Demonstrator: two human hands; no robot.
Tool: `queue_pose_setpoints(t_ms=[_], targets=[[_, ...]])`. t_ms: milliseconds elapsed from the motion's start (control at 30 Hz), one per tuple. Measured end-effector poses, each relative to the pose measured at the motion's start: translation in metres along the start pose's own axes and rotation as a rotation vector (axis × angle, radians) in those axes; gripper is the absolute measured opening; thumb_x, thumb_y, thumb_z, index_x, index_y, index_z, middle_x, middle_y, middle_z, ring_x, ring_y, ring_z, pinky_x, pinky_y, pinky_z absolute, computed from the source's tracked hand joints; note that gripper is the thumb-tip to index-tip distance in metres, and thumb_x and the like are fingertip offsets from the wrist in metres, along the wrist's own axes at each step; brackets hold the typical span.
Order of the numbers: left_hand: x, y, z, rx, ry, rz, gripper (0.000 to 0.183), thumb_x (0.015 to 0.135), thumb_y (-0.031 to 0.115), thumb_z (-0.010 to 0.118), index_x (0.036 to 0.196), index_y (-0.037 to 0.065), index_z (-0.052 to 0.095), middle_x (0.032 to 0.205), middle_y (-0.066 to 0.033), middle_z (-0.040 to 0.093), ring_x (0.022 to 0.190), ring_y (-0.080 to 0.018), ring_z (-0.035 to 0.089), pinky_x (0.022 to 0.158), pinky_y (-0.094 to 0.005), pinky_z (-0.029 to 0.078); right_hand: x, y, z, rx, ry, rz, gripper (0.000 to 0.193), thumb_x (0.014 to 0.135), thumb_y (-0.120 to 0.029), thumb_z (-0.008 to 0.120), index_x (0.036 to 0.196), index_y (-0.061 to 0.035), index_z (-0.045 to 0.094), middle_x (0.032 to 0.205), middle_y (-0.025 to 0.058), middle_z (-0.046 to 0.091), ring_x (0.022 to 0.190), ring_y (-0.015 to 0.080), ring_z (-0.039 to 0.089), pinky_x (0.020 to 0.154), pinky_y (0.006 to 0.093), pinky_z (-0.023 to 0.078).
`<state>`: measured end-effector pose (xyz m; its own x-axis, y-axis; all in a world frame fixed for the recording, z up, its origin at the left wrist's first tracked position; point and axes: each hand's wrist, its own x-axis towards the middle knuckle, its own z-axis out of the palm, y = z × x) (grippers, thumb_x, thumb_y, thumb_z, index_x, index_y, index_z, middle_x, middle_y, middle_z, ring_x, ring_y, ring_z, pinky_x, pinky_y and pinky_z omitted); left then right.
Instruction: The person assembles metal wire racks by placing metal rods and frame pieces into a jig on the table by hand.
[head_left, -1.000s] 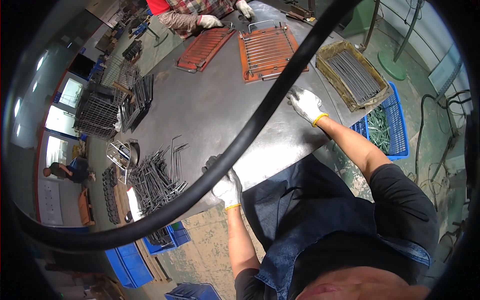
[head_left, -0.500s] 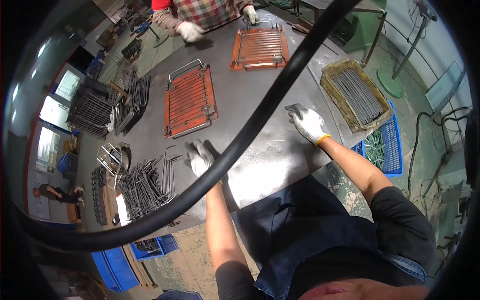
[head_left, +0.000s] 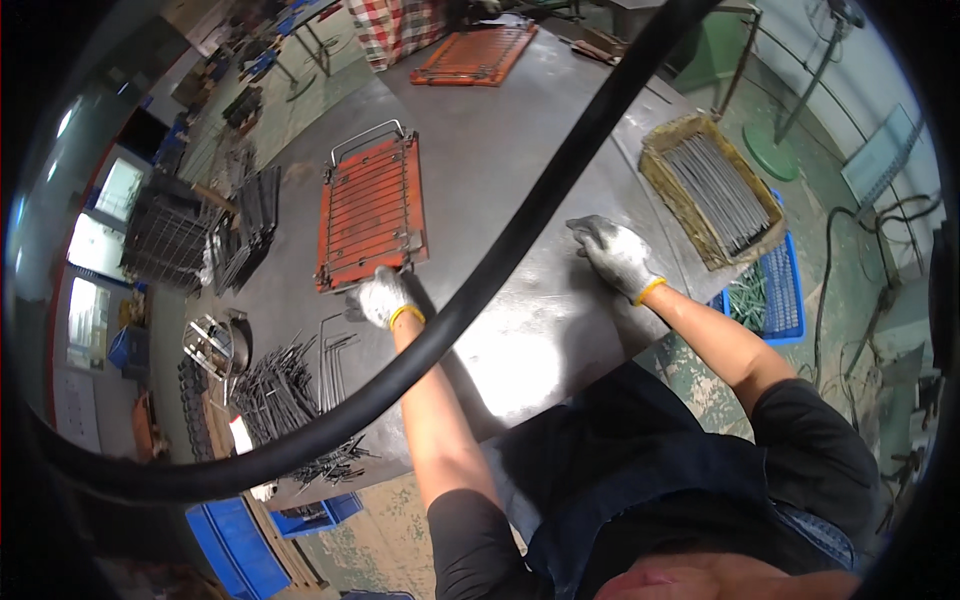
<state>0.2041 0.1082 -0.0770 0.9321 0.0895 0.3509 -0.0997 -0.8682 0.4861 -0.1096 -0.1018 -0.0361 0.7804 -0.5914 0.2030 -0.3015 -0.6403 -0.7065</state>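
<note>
On the metal tabletop lies an orange jig (head_left: 372,205) with thin metal rods across it and a bent wire handle (head_left: 365,138) at its far end. My left hand (head_left: 384,298), in a white and grey work glove, is at the jig's near right edge with its fingers curled against it; the fingertips are partly hidden. To the right, apart from the jig, my gloved right hand (head_left: 610,254) is over the table with loosely bent fingers and nothing visible in them. A pile of dark bent rods (head_left: 275,395) lies left of my left forearm.
A black cable (head_left: 540,200) crosses the view. A yellowish box (head_left: 655,165) of straight rods stands at right, above a blue basket (head_left: 790,290). A second orange jig (head_left: 475,57) lies at the far edge near a person in checkered cloth (head_left: 395,30). Wire racks (head_left: 165,230) stand left.
My left hand has moved up to the orange jig's near edge, and its spread fingers have curled. My right hand stays in about the same place. The far jig has shifted toward the far edge.
</note>
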Motion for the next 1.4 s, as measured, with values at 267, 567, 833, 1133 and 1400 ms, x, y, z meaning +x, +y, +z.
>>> queue_pose_setpoints(t_ms=[267, 567, 833, 1133, 1400], targets=[[-0.098, -0.024, -0.088, -0.147, -0.340, -0.164, 0.055, 0.082, 0.040, 0.058, 0.115, -0.004, 0.052, 0.101, -0.0215, 0.063, 0.085, -0.0333, 0.062, 0.073, -0.0427, 0.046, 0.003, 0.013, -0.004, -0.014, -0.089, 0.054, 0.041, 0.093, -0.039, 0.046, 0.126, -0.0159, 0.053, 0.121, 0.0129, 0.058, 0.104, 0.0331, 0.059, 0.087, 0.0455, 0.048], [-0.195, -0.027, -0.187, -0.665, -0.295, -0.348, 0.053, 0.089, 0.013, 0.052, 0.140, 0.004, 0.040, 0.130, -0.0181, 0.055, 0.112, -0.0288, 0.058, 0.091, -0.0385, 0.048, 0.005, 0.071, -0.182, -0.602, 0.042, 0.353, 0.042, 0.087, -0.040, 0.054, 0.110, -0.0058, 0.062, 0.111, 0.0196, 0.063, 0.102, 0.0348, 0.062, 0.082, 0.0432, 0.050], [-0.206, -0.070, -0.157, -1.059, -0.085, 0.107, 0.051, 0.093, 0.005, 0.043, 0.143, 0.003, 0.033, 0.137, -0.0183, 0.048, 0.121, -0.0279, 0.053, 0.101, -0.0385, 0.043, 0.018, 0.142, -0.129, -1.032, 0.001, 0.209, 0.026, 0.080, -0.012, 0.051, 0.092, 0.0057, 0.066, 0.079, 0.0252, 0.066, 0.072, 0.0358, 0.068, 0.056, 0.0459, 0.053], [-0.148, -0.068, -0.169, -0.620, -0.343, -0.163, 0.042, 0.094, 0.025, 0.055, 0.128, 0.001, 0.054, 0.122, -0.0126, 0.061, 0.104, -0.0222, 0.060, 0.091, -0.0336, 0.046, 0.016, 0.126, -0.202, -0.191, -0.068, 0.375, 0.029, 0.078, -0.027, 0.060, 0.081, 0.0016, 0.066, 0.061, 0.0097, 0.063, 0.056, 0.0220, 0.062, 0.053, 0.0352, 0.048], [-0.124, -0.084, -0.140, -0.949, -0.344, -0.225, 0.038, 0.094, 0.012, 0.052, 0.124, -0.011, 0.051, 0.112, -0.0196, 0.065, 0.101, -0.0270, 0.065, 0.092, -0.0372, 0.051, 0.009, 0.121, -0.206, 0.175, 0.011, 0.238, 0.033, 0.086, -0.033, 0.059, 0.081, -0.0007, 0.066, 0.061, 0.0066, 0.060, 0.052, 0.0145, 0.053, 0.052, 0.0318, 0.042]])
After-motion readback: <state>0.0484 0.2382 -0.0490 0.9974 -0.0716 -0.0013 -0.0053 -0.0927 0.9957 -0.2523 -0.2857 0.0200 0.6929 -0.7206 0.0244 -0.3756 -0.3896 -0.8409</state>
